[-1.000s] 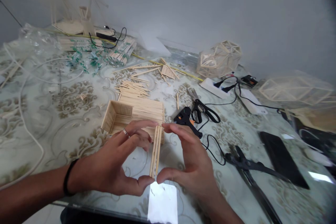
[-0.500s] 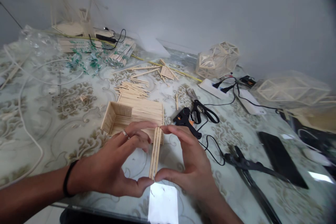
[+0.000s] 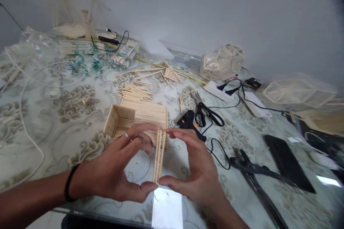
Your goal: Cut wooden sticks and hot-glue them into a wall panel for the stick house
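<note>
Your L hand [image 3: 118, 166] and R hand [image 3: 197, 164] are holding the stick bundle [image 3: 159, 157] upright-ish in view btwn them, w/ both hands' fingers gripping it: thumbs pressing at the near end, fingertips at the far end. From the bundle, the cutting tool [image 3: 249, 166] is lying at 3 o'clock, w/ the phone [image 3: 288, 162] resting beyond it. The stick-built box [image 3: 150, 114] is sitting just past the bundle, approx 11 o'clock; the glue gun [image 3: 188, 120] and scissors [image 3: 205, 111] are lying at 1-2. Loose sticks [image 3: 135, 91] are lying farther off at 11, and the power strip [image 3: 219, 90] is resting at 1 on the counter [image 3: 107, 89].
</note>
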{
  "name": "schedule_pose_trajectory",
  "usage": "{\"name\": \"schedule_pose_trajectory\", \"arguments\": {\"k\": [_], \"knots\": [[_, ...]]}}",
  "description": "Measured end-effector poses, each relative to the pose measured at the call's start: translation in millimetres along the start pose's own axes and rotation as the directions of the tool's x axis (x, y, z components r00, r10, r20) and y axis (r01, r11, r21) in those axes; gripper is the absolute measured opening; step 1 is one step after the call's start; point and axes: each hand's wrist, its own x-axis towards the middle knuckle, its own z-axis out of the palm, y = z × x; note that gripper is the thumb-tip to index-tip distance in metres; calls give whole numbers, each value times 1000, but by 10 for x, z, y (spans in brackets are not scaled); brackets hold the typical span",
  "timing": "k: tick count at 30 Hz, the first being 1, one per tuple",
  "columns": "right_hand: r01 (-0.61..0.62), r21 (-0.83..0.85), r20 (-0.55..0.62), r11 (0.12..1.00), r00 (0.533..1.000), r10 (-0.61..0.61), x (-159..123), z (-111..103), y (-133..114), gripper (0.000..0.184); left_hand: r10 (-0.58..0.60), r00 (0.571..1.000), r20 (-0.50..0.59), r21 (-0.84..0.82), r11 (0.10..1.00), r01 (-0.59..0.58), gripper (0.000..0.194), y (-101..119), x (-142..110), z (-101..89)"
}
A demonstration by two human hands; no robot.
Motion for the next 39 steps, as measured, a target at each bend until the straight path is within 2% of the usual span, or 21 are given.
{"name": "schedule_pose_trajectory", "arguments": {"k": [11,20,30,39], "knots": [[51,-70,-7,996,999,-52,57,-8,-44,81,-5,1000,-5,-3,1000,5,54,0,7,1],[55,-43,-8,998,998,-55,31,-41,10,85,-13,1000,-5,11,1000,14,54,5,-7,-10],[28,-95,-20,995,999,-30,-1,-76,38,93,-23,1000,-19,-12,1000,23,54,17,24,-17],[-6,-26,-43,1000,999,5,3,-110,28,89,-45,999,17,1,999,45,55,7,5,-28]]}}
